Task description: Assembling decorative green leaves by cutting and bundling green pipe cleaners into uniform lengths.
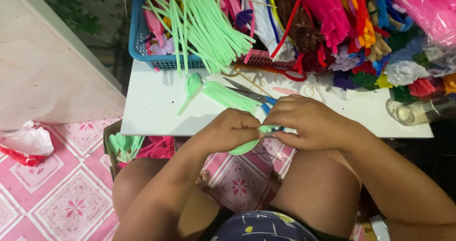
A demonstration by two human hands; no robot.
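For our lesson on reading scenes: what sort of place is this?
Probably a home craft corner: a blue basket of green pipe cleaners, scissors on a low white table, and both hands shaping a green piece.

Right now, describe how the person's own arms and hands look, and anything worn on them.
Both arms are bare to the frame's edge, with no sleeves in view. The left hand and the right hand wear no gloves; no rings, watch or bracelets show. Each hand has short fingers, curled inward.
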